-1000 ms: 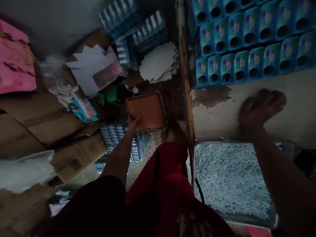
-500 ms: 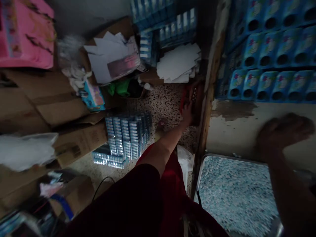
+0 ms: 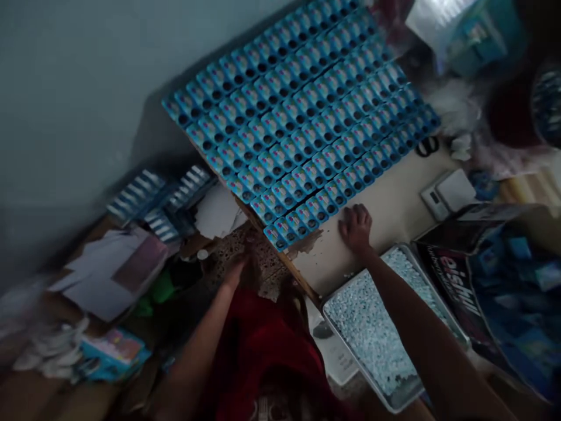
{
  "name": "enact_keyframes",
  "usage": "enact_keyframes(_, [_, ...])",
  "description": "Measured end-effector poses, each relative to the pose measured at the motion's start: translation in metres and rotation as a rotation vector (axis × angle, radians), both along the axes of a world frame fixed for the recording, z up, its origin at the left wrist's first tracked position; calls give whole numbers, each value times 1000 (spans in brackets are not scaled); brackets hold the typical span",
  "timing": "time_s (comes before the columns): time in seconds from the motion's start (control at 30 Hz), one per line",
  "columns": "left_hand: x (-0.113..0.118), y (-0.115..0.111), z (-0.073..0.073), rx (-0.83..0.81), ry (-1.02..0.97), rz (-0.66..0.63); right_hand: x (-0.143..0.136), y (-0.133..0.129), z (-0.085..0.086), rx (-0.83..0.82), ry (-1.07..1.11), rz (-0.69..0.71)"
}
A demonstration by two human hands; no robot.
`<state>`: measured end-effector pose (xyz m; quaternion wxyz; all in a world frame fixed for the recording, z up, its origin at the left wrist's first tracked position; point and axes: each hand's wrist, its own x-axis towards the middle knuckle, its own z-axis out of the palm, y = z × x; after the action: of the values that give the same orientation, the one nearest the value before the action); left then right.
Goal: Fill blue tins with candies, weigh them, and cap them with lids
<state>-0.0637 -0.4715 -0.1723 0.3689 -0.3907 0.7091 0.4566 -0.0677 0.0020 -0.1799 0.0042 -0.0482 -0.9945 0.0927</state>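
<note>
My right hand rests on the pale tabletop, just in front of the nearest row of blue printed packs. Its fingers are slightly bent and apart, with nothing visible in them. Each pack has a dark round spot at one end. Under my right forearm lies a metal tray with small white and blue pellets. Low beside the table's left edge, my left hand is above the speckled floor. Darkness and blur hide its fingers and anything in them.
Boxes of white cards and wrapped blue stacks stand at left. Scissors and a small white scale lie at the table's right. A printed bag of blue packs is at far right.
The view has swung right and shows the whole array of packs. My right hand has come down onto the tabletop. My left hand has moved away from the red object low beside the table.
</note>
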Motion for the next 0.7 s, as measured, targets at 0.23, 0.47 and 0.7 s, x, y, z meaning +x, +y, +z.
enact_keyframes(0.23, [-55, -87, 60, -214, 268, -208, 2, -16, 0, -92, -83, -62])
enact_keyframes(0.47, [-121, -38, 73, -265, 1448, -942, 0, -40, 1, -142, -2, -82])
enact_keyframes(0.7, [-201, 146, 137, 71, 1355, -740, -50, 15, -5, -139, 71, -334])
